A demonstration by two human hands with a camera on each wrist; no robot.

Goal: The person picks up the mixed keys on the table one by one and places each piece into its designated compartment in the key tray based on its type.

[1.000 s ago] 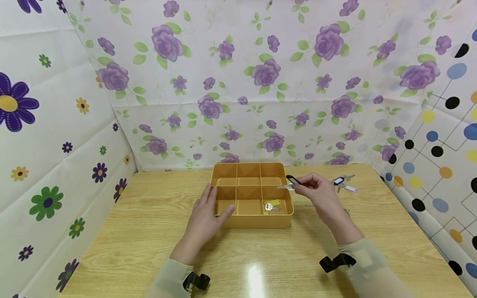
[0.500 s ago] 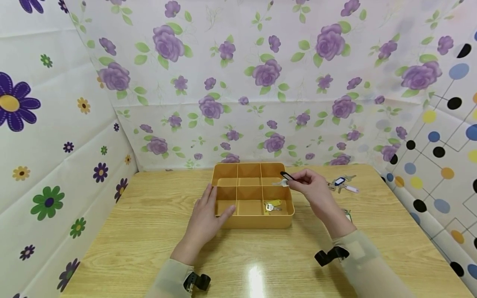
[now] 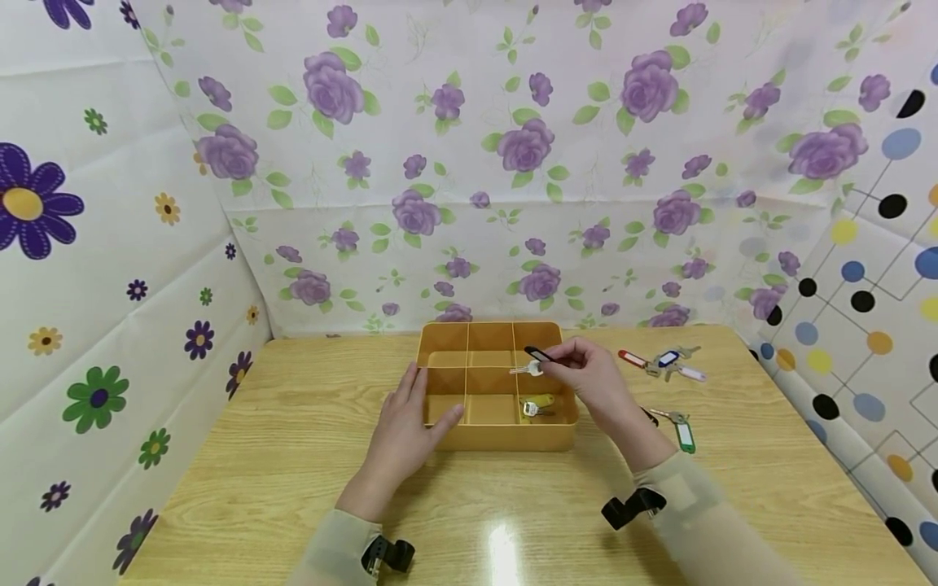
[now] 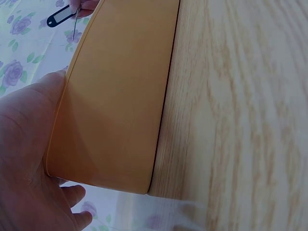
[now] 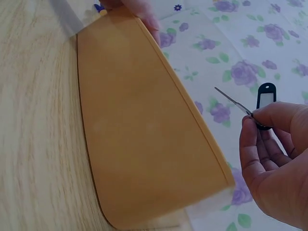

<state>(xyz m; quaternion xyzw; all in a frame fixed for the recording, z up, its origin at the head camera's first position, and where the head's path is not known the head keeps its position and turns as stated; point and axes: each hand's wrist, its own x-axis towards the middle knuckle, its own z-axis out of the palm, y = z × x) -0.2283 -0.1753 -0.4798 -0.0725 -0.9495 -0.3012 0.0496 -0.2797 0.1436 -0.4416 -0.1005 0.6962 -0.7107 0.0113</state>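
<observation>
A tan six-compartment box [image 3: 506,438] stands on the table. My left hand [image 3: 396,431] rests at its front left corner, fingers extended along the side wall and thumb over the front rim. Above the box, near the divider between the middle and right columns, my right hand [image 3: 597,387] pinches a silver key [image 3: 529,369] with a black key tag [image 3: 538,354]. In the right wrist view the key's blade [image 5: 228,96] points away from the thumb and fingertips. The front right compartment holds a key [image 3: 531,409] and a yellow key tag [image 3: 541,400].
Right of the box lie keys with red [image 3: 632,358], blue [image 3: 668,358] and pale lilac [image 3: 692,373] tags. Closer in is a key with a green tag [image 3: 685,438], partly beside the right forearm. A flowered cloth [image 3: 469,268] hangs behind the table [image 3: 293,464].
My right hand has moved left over the box, carrying the key and black tag. The red and green tags on the table have come into view. My left hand has stayed put.
</observation>
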